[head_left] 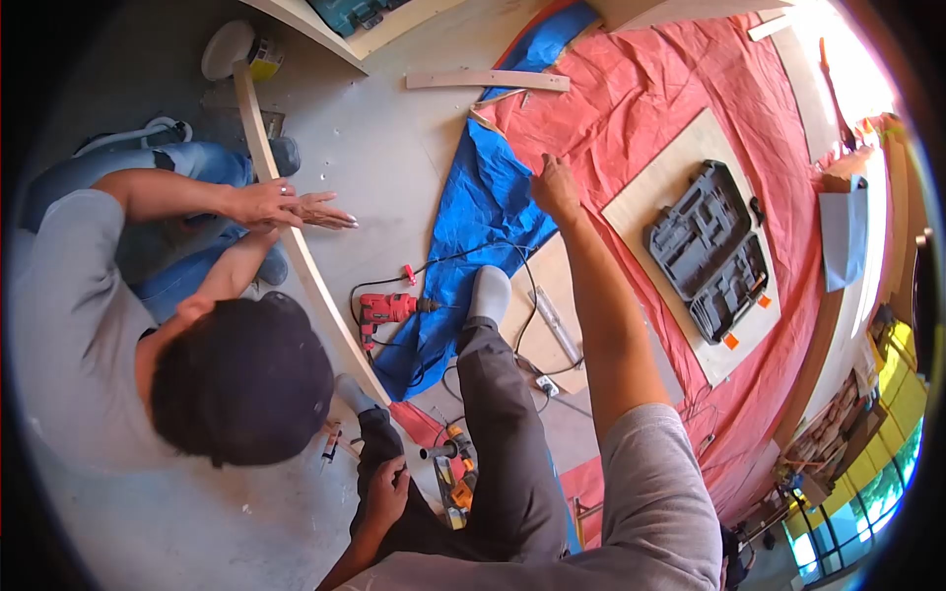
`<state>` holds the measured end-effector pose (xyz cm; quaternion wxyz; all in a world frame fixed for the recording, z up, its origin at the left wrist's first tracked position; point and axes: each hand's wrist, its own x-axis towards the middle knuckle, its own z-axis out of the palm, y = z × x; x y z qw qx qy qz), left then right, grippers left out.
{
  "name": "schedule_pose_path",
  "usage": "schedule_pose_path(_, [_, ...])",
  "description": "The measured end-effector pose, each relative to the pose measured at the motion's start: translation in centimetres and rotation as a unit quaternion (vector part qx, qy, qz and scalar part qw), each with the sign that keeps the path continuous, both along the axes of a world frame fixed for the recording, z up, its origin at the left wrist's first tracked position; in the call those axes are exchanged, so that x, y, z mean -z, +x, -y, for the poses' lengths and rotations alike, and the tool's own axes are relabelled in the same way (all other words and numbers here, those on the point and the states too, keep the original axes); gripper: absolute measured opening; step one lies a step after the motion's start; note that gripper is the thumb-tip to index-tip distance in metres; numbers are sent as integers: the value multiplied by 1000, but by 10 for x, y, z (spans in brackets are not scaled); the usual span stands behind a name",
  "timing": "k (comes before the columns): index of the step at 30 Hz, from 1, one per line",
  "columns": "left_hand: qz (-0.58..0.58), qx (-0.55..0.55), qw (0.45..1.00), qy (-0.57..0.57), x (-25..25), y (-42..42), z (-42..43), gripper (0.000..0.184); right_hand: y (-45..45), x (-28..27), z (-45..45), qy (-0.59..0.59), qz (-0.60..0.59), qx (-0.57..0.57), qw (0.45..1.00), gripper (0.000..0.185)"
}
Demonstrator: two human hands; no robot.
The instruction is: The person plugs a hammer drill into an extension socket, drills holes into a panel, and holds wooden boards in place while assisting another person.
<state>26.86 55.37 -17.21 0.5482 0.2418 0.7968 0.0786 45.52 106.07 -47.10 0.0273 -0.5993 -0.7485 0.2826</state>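
Note:
My right hand (558,187) reaches forward over the blue and red tarps, index finger out and the other fingers curled, holding nothing that I can see. My left hand (386,491) rests on my dark trouser leg, fingers loosely curled, with nothing visible in them. A red corded drill (386,308) lies on the floor at the edge of the blue tarp (483,192), left of my socked foot. Between my legs lies a yellow and black power tool (457,449). At the left, a co-worker's hands (281,207) are at a long, thin wooden strip (304,261).
An open black tool case (711,251) lies on a plywood board (658,192) on the red tarp (631,94). A wooden strip (488,80) lies beyond. Cables (525,340) loop around my foot. A white bucket (229,51) stands at the far left, beyond the crouching co-worker.

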Motion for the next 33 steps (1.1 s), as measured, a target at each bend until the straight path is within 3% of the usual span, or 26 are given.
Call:
schedule_pose_path(3, [-28,25,999,-7,25,13,4,23,-3,55,-65,19,88,-52,995,34])
schedule_pose_path(5, [-64,28,997,-31,37,16,12,22,-6,84,-104,54,144,-97,983,43])
schedule_pose_path(9, [-103,2,990,-93,54,23,11,21,12,182,-174,238,124,-165,949,68])
schedule_pose_path(11, [-111,-13,989,-98,60,22,-5,20,5,180,-189,146,156,-172,962,71])
schedule_pose_path(14, [-119,-32,990,-72,80,18,-19,20,-3,212,-201,132,179,-190,956,73])
schedule_pose_path(19, [-125,-48,989,-66,105,21,-34,18,-16,198,-201,53,264,-144,952,79])
schedule_pose_path(23, [-105,-67,989,-76,105,17,-52,18,-22,186,-198,79,278,-130,949,58])
schedule_pose_path(24, [-113,-58,990,-61,106,16,-52,18,-17,195,-202,97,253,-144,952,49])
schedule_pose_path(27, [-117,-44,991,-38,110,15,-49,18,3,201,-205,33,37,-124,991,37])
schedule_pose_path(30, [-100,-53,992,-58,109,14,-50,19,-1,125,-169,156,-21,-218,963,25])
schedule_pose_path(32, [-97,-62,992,-46,111,15,-44,19,8,108,-134,148,-35,-181,972,20])
schedule_pose_path(33, [-95,-69,992,-41,111,15,-38,19,17,115,-119,161,-19,-243,956,20])
